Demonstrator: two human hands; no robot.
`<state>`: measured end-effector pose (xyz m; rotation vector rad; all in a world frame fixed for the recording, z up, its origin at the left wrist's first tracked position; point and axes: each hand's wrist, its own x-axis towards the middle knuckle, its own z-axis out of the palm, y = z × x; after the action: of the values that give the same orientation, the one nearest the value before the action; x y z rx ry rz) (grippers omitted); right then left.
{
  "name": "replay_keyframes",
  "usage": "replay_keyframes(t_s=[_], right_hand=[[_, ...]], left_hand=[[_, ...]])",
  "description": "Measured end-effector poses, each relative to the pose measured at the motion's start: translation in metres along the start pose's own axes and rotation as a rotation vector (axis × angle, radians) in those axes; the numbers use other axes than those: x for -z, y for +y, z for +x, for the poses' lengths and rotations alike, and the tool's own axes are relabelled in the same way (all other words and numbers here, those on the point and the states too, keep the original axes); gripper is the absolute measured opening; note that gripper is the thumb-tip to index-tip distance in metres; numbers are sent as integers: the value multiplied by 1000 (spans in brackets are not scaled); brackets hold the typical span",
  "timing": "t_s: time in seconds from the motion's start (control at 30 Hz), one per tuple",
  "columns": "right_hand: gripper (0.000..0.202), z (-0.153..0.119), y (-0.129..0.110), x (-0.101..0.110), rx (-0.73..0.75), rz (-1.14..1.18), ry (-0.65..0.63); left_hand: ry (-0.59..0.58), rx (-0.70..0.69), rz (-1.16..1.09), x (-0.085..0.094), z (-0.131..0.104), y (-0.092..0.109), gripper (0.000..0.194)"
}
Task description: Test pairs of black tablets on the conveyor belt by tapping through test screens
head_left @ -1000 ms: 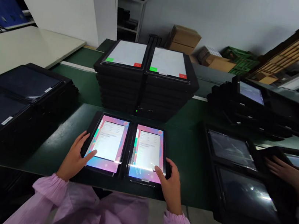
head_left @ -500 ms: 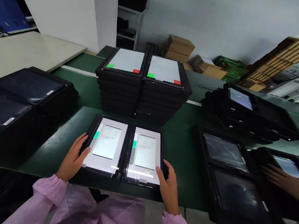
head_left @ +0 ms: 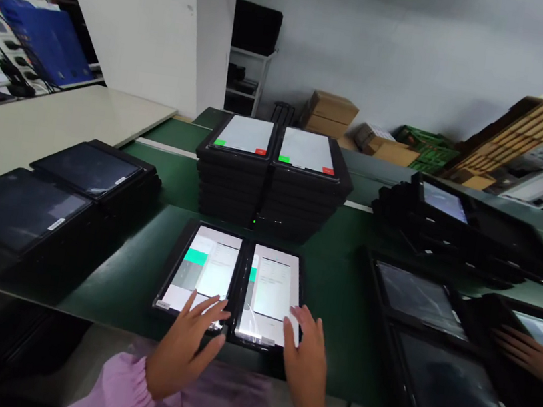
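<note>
Two lit tablets lie side by side in a black tray near the table's front edge, the left tablet (head_left: 206, 272) and the right tablet (head_left: 271, 294) each showing a white page with a green patch. Over the lower right corner of the left tablet, my left hand (head_left: 190, 347) has its fingers spread and holds nothing. My right hand (head_left: 306, 357) is at the lower right edge of the right tablet, fingers apart, with nothing gripped. Behind them stands a stack of black trays (head_left: 230, 191), topped by two tablets with white screens and green and red corners.
Dark tablets (head_left: 18, 208) lie on stacks at the left. On the right are a tray of dark tablets (head_left: 446, 376), a pile of trays (head_left: 499, 235) and another person's hand (head_left: 533, 355). Beyond the green table (head_left: 330, 286) are cardboard boxes (head_left: 332, 111) and green crates (head_left: 425, 148).
My left hand has left the left tablet's outer edge and moved right, over its lower corner. My right hand has loosened from the side edge. The left screen's page has shifted right, and the view has turned slightly.
</note>
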<state>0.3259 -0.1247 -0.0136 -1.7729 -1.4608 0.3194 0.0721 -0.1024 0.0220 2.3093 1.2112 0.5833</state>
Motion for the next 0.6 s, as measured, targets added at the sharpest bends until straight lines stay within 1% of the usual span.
replay_keyframes(t_s=[0.03, 0.07, 0.13, 0.2, 0.37, 0.6], right_hand=[[49, 0, 6, 5, -48, -7, 53], [49, -1, 11, 10, -78, -3, 79], [47, -5, 15, 16, -95, 28, 69], [46, -9, 13, 17, -98, 60, 44], [45, -14, 8, 12, -138, 104, 13], [44, -12, 2, 11, -80, 136, -39]], left_hand=[[20, 22, -13, 1, -1, 0, 44], [47, 52, -16, 3, -2, -2, 43], [95, 103, -10, 4, -3, -7, 41], [112, 120, 2, 3, -4, -13, 43], [160, 104, 72, 0, -3, -22, 46], [158, 69, 167, 4, 5, -26, 48]])
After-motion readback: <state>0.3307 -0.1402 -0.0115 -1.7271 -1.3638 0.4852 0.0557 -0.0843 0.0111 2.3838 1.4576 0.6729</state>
